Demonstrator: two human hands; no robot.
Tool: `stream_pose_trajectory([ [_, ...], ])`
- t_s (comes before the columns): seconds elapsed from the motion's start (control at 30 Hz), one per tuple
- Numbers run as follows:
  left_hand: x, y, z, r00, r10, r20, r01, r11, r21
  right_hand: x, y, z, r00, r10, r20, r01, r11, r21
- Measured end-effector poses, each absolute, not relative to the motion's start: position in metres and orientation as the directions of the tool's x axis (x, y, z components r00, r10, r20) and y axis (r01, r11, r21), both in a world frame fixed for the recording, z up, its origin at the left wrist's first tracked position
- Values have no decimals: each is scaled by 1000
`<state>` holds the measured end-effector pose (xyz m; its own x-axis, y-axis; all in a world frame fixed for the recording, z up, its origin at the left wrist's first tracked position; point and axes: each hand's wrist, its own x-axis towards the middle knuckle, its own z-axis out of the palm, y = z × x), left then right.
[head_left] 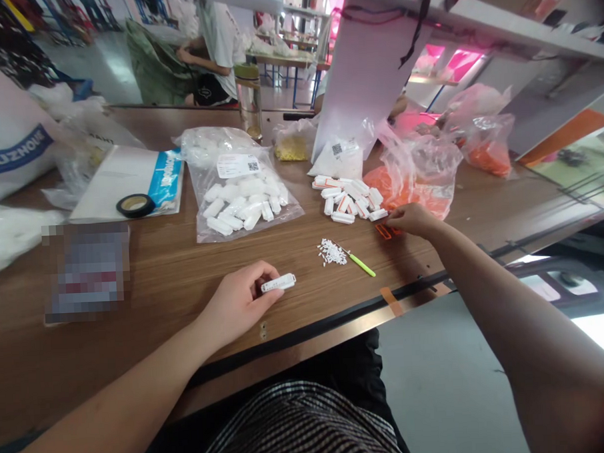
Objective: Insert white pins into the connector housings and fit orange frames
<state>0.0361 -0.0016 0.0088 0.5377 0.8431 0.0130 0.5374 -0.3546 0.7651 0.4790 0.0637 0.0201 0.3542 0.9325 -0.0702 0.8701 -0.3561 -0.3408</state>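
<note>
My left hand [245, 292] holds a small white plastic housing [278, 283] between thumb and fingers, just above the table. Off to the right, my right hand [412, 220] reaches down with its fingers drawn together at small orange plastic frames [383, 231]; whether one is between the fingertips is hidden. Beside that hand lies a pile of white housings [348, 198], some with orange parts. Between my hands are a heap of tiny white pieces [332, 252] and a hook tool with a yellow-green handle [362, 264], its tip at the heap.
A clear bag of white housings [245, 202] lies at the table's middle. Behind the right hand are a bag of orange parts [420, 188] and a white bag [336, 159]. Black tape [135, 205] rests on a booklet [110, 181]. A bottle [249, 102] stands behind; a person [221, 40] sits beyond.
</note>
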Motion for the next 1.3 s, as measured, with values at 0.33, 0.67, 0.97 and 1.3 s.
stream_pose_trajectory([
  [0.33,35,-1,9,524,852,4,522,-325,789,481,74,28,254,954,-158,882,-296,-367],
  [0.67,36,-1,10,504,862,-58,386,-164,908,475,64,37,292,950,-110,815,-308,-491],
  [0.97,39,-4,9,561,808,-179,48,184,982,410,37,58,-44,991,-123,539,-80,-838],
  [1.3,37,-7,11,678,707,-201,-237,469,851,274,-8,56,-167,943,288,317,328,-890],
])
